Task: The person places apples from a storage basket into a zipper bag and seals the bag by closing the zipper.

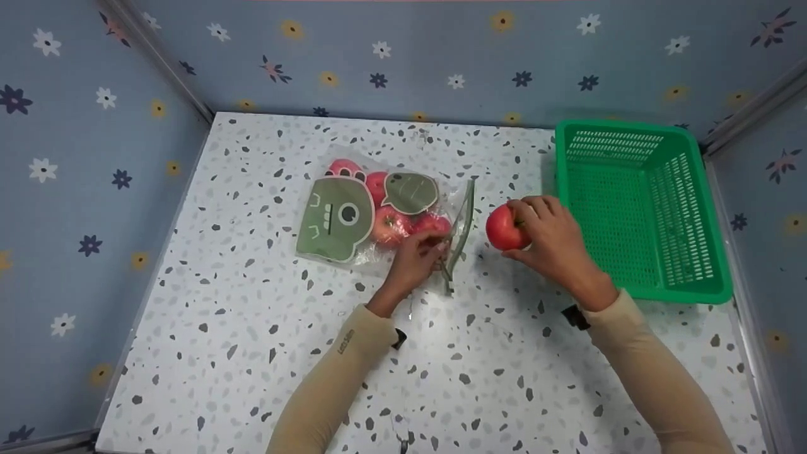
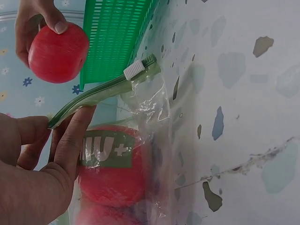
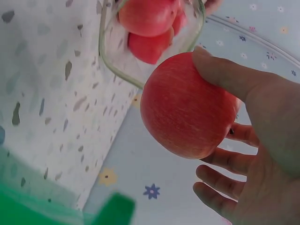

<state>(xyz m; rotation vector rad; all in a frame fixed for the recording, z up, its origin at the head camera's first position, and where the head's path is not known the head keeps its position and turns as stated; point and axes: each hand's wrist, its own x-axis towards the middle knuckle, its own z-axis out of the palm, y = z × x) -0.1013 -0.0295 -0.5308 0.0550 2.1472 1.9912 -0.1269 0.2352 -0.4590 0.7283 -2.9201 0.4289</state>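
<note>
In the head view a clear zip bag [image 1: 343,217] with a green monster print lies on the table, several red apples [image 1: 389,226] inside it. My left hand [image 1: 413,261] pinches the green zip edge of the bag's mouth, which faces right and gapes, as the right wrist view shows. A white slider [image 2: 134,70] sits on that edge in the left wrist view. My right hand [image 1: 551,239] grips one red apple [image 3: 187,105] between thumb and fingers, outside the bag, between its mouth and the green basket [image 1: 643,292].
The basket stands at the table's right side, close to my right hand. Flowered blue panels [image 1: 416,57] wall the speckled white table [image 1: 239,353] at the back, left and right.
</note>
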